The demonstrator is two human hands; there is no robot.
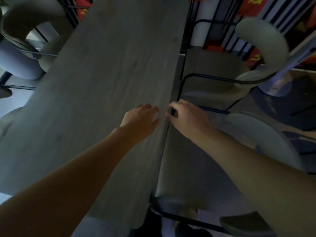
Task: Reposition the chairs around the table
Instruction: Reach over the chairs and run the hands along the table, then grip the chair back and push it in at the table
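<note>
A long grey wood-grain table (106,69) runs away from me. My left hand (142,117) lies flat on the tabletop near its right edge, fingers slightly apart, holding nothing. My right hand (186,115) is closed around the black metal frame (205,76) of a chair on the table's right side. That chair has a grey seat (213,65) and a curved pale backrest (261,40). A second chair with a pale backrest (265,139) stands nearer to me, its seat (184,168) partly tucked under the table edge.
Two more chairs stand at the far left, one with a curved grey backrest (29,16) and one with a bluish cushion (17,62). Red flags (253,6) and dark railings line the back right. A dark shoe (244,223) shows at the bottom right.
</note>
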